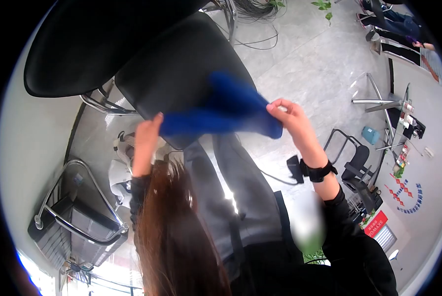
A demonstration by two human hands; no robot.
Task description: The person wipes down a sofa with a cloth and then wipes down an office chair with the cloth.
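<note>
A blue cloth item point(206, 118), partly blurred, stretches between my two hands above the black chair seat point(181, 69). At its left end, the fingers of my left hand point(147, 140) are closed on the edge. On the other side, my right hand point(292, 118) pinches the cloth's right corner between thumb and fingers. One part of the cloth sticks up and back over the seat. A black band point(319, 171) is around my right wrist.
The chair's black backrest point(73, 49) rises at the upper left. A metal-framed chair point(83, 222) stands lower left. Cables point(260, 10) lie on the floor at the top. Other people point(403, 39) sit at the upper right, and a black office chair point(356, 163) stands at right.
</note>
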